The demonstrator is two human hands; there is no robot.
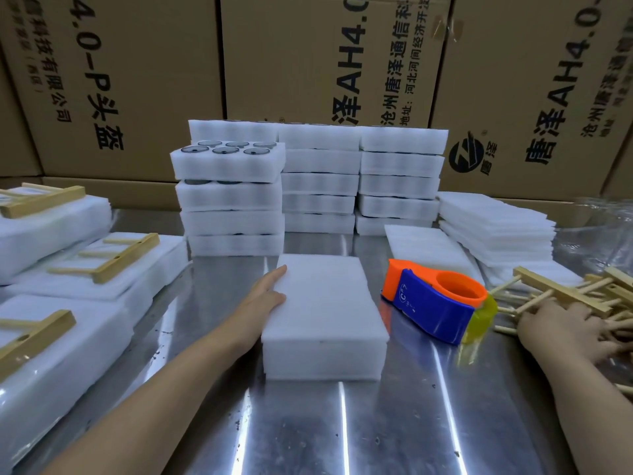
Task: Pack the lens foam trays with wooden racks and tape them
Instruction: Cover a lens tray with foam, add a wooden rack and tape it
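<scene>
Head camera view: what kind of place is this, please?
Probably a packing bench in a warehouse or small factory: big printed cardboard boxes stand behind a metal table, stacks of white foam trays sit on it, and a tape dispenser lies beside them.

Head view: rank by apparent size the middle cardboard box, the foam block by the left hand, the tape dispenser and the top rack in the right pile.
1. cardboard box, cropped at the top.
2. foam block.
3. tape dispenser.
4. wooden rack: similar length to the dispenser, far thinner.
</scene>
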